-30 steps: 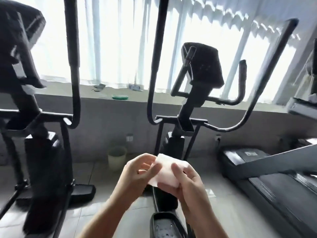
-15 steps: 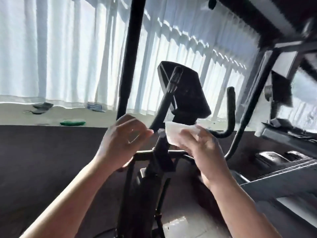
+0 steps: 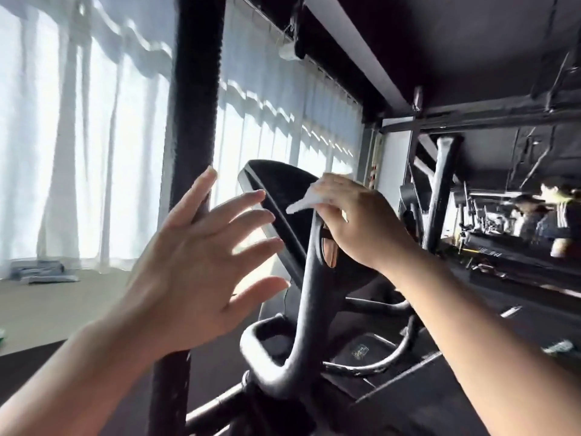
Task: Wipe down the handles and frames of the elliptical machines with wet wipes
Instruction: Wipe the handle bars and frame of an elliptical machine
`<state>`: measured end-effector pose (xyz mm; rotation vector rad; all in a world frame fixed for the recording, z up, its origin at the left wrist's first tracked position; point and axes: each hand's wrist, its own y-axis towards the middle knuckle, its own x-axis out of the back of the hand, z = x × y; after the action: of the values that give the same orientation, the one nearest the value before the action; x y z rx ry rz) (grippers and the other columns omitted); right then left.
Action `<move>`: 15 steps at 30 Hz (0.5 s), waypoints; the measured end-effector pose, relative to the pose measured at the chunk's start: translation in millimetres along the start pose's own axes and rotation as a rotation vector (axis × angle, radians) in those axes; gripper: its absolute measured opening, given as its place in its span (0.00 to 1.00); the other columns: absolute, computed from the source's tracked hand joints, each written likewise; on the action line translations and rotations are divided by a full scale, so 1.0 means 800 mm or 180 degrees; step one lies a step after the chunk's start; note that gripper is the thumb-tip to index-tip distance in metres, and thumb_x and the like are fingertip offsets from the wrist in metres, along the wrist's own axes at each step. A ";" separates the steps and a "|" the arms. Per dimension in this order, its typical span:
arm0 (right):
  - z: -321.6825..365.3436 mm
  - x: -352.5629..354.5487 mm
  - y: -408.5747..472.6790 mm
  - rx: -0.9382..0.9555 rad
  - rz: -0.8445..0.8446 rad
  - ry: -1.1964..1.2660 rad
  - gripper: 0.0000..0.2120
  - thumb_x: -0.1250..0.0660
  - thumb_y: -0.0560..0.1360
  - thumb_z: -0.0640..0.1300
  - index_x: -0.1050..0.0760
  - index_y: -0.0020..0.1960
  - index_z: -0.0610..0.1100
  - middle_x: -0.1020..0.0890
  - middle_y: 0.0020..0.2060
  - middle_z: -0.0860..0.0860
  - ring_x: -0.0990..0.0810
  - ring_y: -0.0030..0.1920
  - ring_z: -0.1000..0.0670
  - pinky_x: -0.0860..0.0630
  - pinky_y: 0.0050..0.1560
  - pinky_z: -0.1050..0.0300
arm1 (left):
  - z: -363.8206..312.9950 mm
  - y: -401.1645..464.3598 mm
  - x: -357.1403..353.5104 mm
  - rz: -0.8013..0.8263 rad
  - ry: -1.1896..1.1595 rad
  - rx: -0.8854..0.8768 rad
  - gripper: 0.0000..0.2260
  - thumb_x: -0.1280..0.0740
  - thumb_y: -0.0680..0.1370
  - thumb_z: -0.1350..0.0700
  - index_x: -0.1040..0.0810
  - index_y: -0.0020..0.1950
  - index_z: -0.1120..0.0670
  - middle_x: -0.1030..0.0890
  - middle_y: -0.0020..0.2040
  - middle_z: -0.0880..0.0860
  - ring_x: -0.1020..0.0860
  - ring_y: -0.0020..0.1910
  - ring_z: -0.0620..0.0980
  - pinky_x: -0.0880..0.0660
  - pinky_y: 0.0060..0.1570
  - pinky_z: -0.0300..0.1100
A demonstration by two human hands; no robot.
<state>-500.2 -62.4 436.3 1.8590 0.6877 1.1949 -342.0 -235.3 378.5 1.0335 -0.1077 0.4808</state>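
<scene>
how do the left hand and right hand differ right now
The left hand is spread open with straight fingers and holds nothing; the right hand is curled around the white wet wipe. The left hand is beside the tall upright bar; the right hand presses the wipe onto the top of the curved inner handle. Both are bare and raised at the same elliptical.

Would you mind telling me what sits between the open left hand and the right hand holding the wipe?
In the head view, the elliptical's black console lies between the left hand and the right hand holding the wet wipe.
</scene>
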 end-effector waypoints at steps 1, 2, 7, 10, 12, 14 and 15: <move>0.003 -0.006 -0.011 0.0078 0.0111 -0.0074 0.10 0.37 0.77 0.36 0.17 0.51 0.43 0.16 0.50 0.43 0.25 0.60 0.52 0.42 0.68 0.73 | 0.001 -0.002 -0.001 -0.0040 -0.0050 -0.0028 0.25 0.49 0.82 0.40 0.15 0.57 0.50 0.19 0.61 0.54 0.27 0.69 0.57 0.50 0.75 0.63; 0.008 -0.011 -0.025 0.0122 0.0177 -0.0178 0.10 0.37 0.77 0.38 0.17 0.50 0.41 0.16 0.52 0.42 0.26 0.62 0.51 0.42 0.68 0.71 | 0.001 -0.003 -0.001 -0.0071 -0.0105 -0.0035 0.26 0.50 0.82 0.40 0.15 0.55 0.50 0.18 0.60 0.54 0.25 0.68 0.57 0.50 0.75 0.63; 0.055 -0.016 -0.103 0.0303 0.0660 -0.0290 0.13 0.41 0.77 0.45 0.18 0.49 0.43 0.16 0.54 0.48 0.21 0.62 0.50 0.33 0.69 0.58 | -0.001 -0.001 0.003 0.0023 -0.0052 0.0036 0.32 0.56 0.84 0.40 0.14 0.50 0.53 0.15 0.51 0.54 0.20 0.60 0.57 0.48 0.74 0.61; 0.053 0.000 -0.099 0.0380 0.0544 0.0208 0.11 0.40 0.78 0.44 0.19 0.51 0.48 0.16 0.51 0.51 0.21 0.60 0.52 0.28 0.64 0.56 | 0.000 0.002 0.005 0.0135 0.0023 0.0021 0.32 0.56 0.84 0.40 0.14 0.49 0.52 0.15 0.47 0.52 0.18 0.56 0.56 0.46 0.74 0.60; 0.031 0.016 -0.063 0.0297 -0.0047 0.0303 0.11 0.40 0.80 0.43 0.20 0.56 0.49 0.16 0.54 0.51 0.22 0.61 0.53 0.27 0.65 0.54 | -0.002 0.005 0.004 0.0066 0.0042 0.0052 0.31 0.55 0.84 0.40 0.14 0.47 0.52 0.15 0.46 0.52 0.17 0.53 0.55 0.44 0.74 0.60; 0.007 0.022 -0.022 0.0186 -0.0595 0.0205 0.12 0.40 0.81 0.40 0.22 0.61 0.46 0.19 0.58 0.52 0.25 0.64 0.55 0.28 0.67 0.55 | -0.004 0.005 0.003 0.0008 0.0079 0.0106 0.31 0.54 0.84 0.40 0.14 0.46 0.52 0.15 0.44 0.51 0.17 0.51 0.55 0.43 0.73 0.59; -0.005 0.019 -0.011 0.0132 -0.0659 0.0175 0.13 0.39 0.81 0.38 0.21 0.62 0.45 0.20 0.59 0.52 0.25 0.65 0.54 0.29 0.68 0.56 | -0.005 0.005 0.001 -0.0017 0.0088 0.0123 0.31 0.54 0.84 0.40 0.14 0.46 0.52 0.15 0.44 0.51 0.17 0.50 0.55 0.43 0.73 0.58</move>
<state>-497.9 -44.9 437.1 1.7460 0.9180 1.1075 -343.5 -229.5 380.1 1.0644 -0.0714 0.4938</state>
